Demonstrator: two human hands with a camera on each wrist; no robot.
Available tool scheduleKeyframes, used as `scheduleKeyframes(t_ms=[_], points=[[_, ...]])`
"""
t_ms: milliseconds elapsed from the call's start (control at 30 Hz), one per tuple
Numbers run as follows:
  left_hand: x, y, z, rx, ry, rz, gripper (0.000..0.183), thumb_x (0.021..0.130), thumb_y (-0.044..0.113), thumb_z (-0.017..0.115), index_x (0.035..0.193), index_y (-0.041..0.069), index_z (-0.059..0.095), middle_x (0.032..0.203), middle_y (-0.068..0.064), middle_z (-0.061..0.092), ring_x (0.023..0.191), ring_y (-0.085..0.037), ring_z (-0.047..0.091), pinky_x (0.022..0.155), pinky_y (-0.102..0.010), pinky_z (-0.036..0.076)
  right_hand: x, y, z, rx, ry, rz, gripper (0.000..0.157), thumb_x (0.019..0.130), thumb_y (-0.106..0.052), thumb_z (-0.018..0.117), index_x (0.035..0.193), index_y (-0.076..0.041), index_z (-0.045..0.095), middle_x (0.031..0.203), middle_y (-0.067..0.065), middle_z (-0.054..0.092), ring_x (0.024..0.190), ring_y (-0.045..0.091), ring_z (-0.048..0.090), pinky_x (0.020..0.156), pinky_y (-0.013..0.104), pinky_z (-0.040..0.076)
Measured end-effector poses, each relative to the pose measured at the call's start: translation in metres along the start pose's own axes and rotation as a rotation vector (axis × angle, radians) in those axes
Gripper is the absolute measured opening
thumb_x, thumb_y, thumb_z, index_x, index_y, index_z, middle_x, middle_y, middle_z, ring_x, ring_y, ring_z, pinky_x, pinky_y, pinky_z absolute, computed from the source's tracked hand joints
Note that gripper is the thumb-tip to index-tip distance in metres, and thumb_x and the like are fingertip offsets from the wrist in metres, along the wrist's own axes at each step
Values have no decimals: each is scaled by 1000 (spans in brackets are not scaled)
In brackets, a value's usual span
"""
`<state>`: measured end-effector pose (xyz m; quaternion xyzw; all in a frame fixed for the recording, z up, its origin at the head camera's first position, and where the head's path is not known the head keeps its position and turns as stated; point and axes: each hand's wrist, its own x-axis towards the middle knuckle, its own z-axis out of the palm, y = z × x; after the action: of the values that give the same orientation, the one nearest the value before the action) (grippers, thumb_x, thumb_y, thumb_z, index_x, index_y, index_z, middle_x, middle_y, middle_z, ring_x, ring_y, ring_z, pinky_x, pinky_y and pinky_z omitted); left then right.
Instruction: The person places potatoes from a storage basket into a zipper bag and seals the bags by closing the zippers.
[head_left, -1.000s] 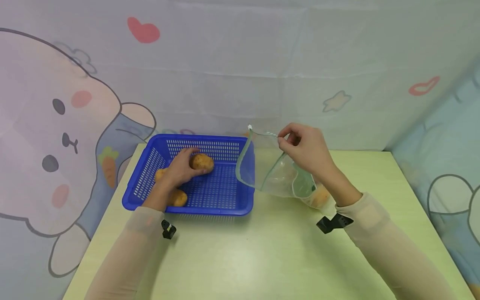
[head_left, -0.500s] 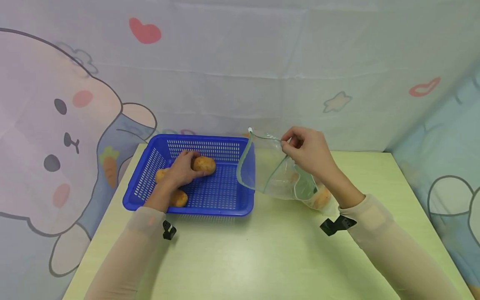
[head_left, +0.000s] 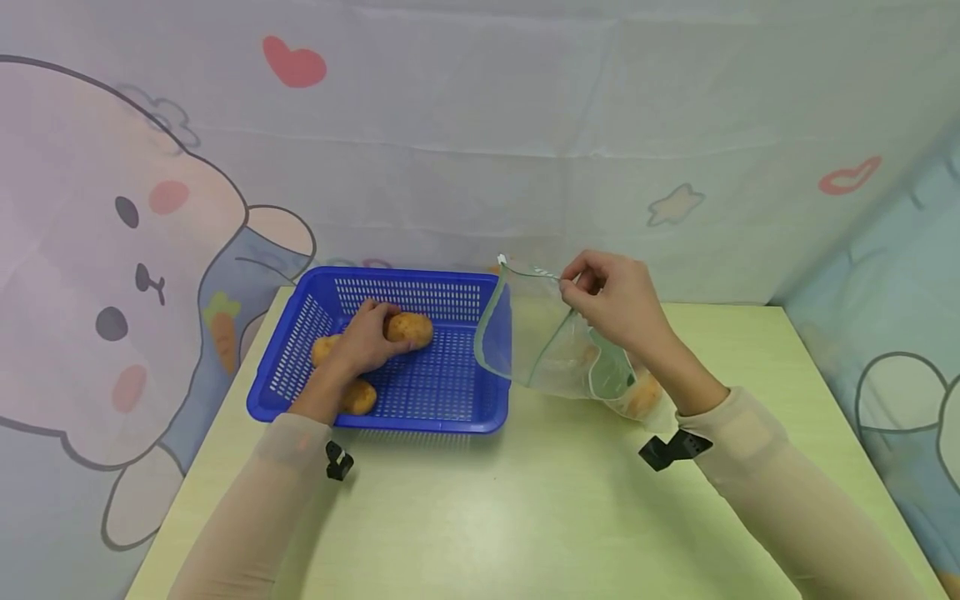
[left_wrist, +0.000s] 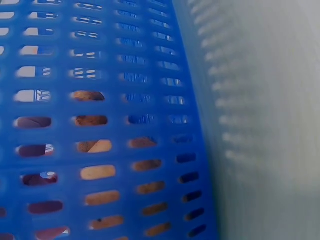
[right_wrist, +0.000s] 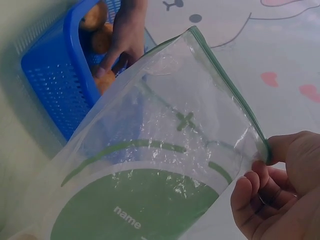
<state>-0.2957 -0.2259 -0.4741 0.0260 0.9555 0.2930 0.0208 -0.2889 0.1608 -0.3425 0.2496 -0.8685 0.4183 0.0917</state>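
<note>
Inside the blue basket (head_left: 491, 417), my left hand (head_left: 365, 337) grips a potato (head_left: 414, 331), thumb on its near side and fingers behind it. Two more potatoes, one by the wrist (head_left: 360, 398) and one farther left (head_left: 322, 348), lie partly behind the left arm. My right hand (head_left: 611, 292) pinches the upper edge of a clear zip bag (head_left: 558, 354) between thumb and fingers. The bag's mouth gapes toward the basket, and its lower part holds something orange-brown. In the right wrist view the bag (right_wrist: 150, 200) shows a green printed patch. The left wrist view sees potatoes only through the basket's slots.
The pale yellow-green table (head_left: 480, 508) extends in front of the basket. A printed cloth backdrop (head_left: 465, 125) stands behind the table. The bag's open edge overlaps the basket's right rim in the head view.
The left hand and its potato have shifted very slightly right in the basket. The right hand and bag edge dipped a little, then nearly stopped.
</note>
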Motion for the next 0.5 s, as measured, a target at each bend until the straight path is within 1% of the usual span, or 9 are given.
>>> scheduleKeyframes(t_ms=[133, 233, 400, 500], points=[[0, 1, -3, -28, 15, 36, 68, 95, 32, 82, 147, -2, 54, 137, -24, 48, 122, -41, 53, 108, -57, 45, 1, -2, 0, 6, 3, 2, 9, 98, -6, 68, 94, -10, 75, 69, 3, 65, 55, 22, 57, 52, 28, 43], [0, 5, -8, -63, 44, 76, 66, 96, 31, 81, 147, -2, 55, 135, -24, 48, 122, -41, 54, 107, -57, 46, 1, -3, 0, -4, 9, 2, 9, 98, -6, 67, 93, -10, 74, 69, 3, 65, 55, 22, 56, 52, 28, 42], [-6, 18, -17, -123, 98, 128, 67, 95, 33, 82, 147, -1, 55, 137, -21, 49, 124, -39, 55, 105, -55, 50, 2, -4, -3, -13, 21, 4, 8, 98, -7, 67, 95, -8, 74, 70, 3, 66, 56, 22, 57, 51, 27, 42], [-12, 31, -23, -154, 118, 165, 69, 95, 36, 83, 148, 2, 55, 138, -17, 50, 124, -36, 56, 104, -52, 53, 3, -3, -4, -16, 26, 9, 8, 98, -7, 67, 95, -8, 74, 71, 3, 66, 55, 21, 57, 51, 26, 43]])
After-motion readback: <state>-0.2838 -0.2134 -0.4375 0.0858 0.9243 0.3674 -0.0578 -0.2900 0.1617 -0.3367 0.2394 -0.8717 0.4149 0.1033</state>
